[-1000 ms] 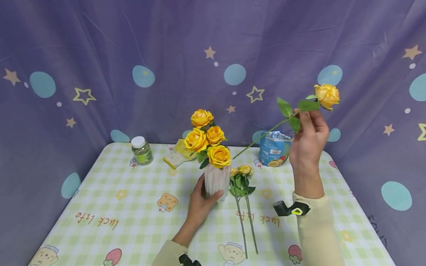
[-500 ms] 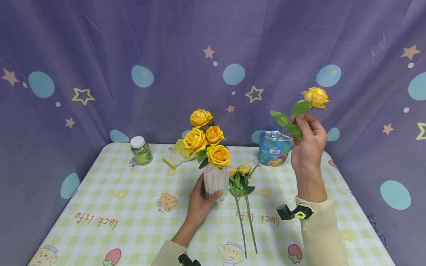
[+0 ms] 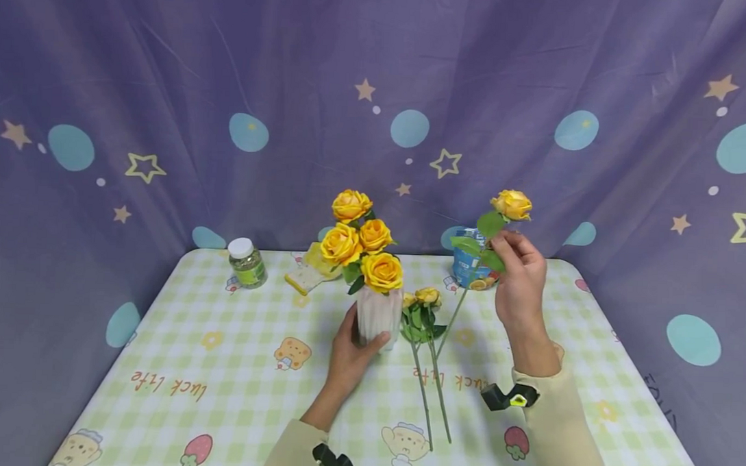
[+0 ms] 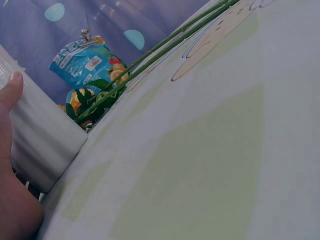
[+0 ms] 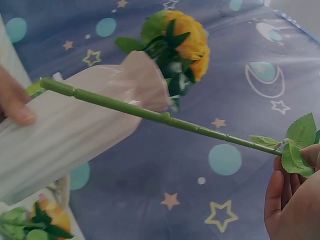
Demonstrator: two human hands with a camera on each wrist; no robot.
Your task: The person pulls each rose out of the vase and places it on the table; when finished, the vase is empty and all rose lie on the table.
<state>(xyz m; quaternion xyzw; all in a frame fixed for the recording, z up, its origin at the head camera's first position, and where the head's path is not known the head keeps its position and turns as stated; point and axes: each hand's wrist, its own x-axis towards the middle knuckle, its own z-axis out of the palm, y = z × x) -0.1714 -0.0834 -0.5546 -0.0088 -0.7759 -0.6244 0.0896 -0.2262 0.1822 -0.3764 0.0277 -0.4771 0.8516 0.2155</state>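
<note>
A pale, ribbed vase (image 3: 379,317) stands upright on the table with several yellow roses (image 3: 363,243) in it. My left hand (image 3: 353,352) wraps round its lower part, the thumb across the front. In the left wrist view, that thumb (image 4: 12,91) lies on the vase's side. My right hand (image 3: 522,279) pinches a single yellow rose (image 3: 512,205) by the upper stem near its leaves, holding it above the table right of the vase. Its green stem (image 5: 165,117) slants down to the left. Between the hands, more yellow roses (image 3: 428,297) lie on the tablecloth, stems toward me.
A blue pouch (image 3: 467,267) stands at the back right, behind the held rose; the left wrist view shows a metal clip (image 4: 86,35) on its top. A white-lidded jar (image 3: 247,264) stands back left. Beside it lies a yellow-and-white item (image 3: 313,272). A purple curtain (image 3: 292,65) hangs behind.
My right hand has come down and to the left with the rose, whose stem now hangs more steeply. The left hand and the vase have stayed in place.
</note>
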